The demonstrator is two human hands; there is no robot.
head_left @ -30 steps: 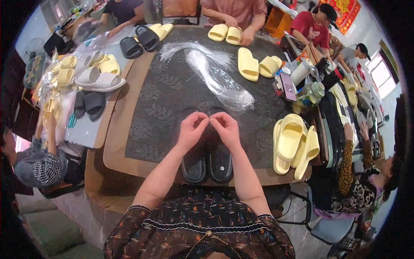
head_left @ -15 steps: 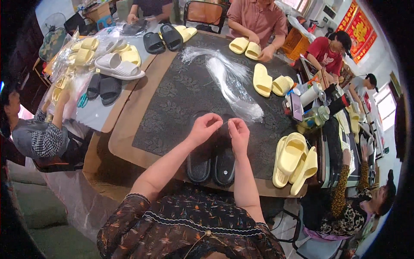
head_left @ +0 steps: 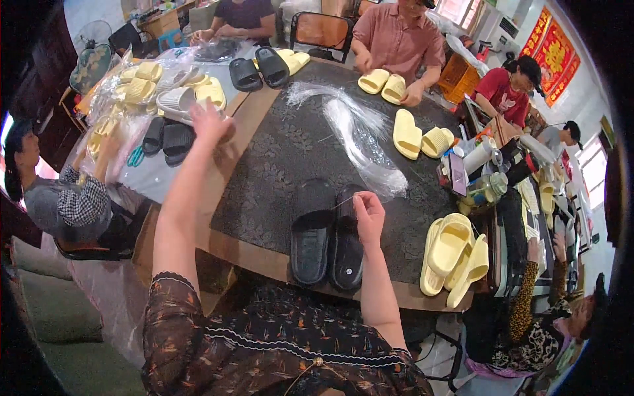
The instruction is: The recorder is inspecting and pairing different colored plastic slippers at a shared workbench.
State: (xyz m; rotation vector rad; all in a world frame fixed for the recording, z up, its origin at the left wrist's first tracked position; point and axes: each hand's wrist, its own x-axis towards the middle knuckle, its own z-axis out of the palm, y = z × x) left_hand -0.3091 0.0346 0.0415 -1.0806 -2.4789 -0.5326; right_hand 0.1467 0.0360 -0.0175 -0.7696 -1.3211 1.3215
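Note:
A pair of black slippers [head_left: 309, 254] lies side by side on the table in front of me, toes pointing away. Over the right slipper, my right hand [head_left: 370, 212] pinches a thin pale strand [head_left: 343, 202] between thumb and fingertips. My left hand [head_left: 210, 123] is stretched out to the far left, smeared by motion, beside a pair of light grey slippers [head_left: 175, 100]. Whether it touches them or holds anything is hidden by the blur. Dark slippers [head_left: 177, 140] lie just left of that hand. A loose bundle of clear, thin strands [head_left: 347, 129] rests at mid-table.
Yellow slippers [head_left: 452, 247] are stacked at the right table edge, with another yellow pair [head_left: 408, 135] farther back. Bottles, a phone [head_left: 457, 170] and rolls crowd the right side. Black slippers [head_left: 272, 67] sit at the back. Several people work around the tables.
My hands have parted: the left has swung far out to the left toward the grey slippers. My right hand stays over the black slippers with the strand. The view has shifted slightly.

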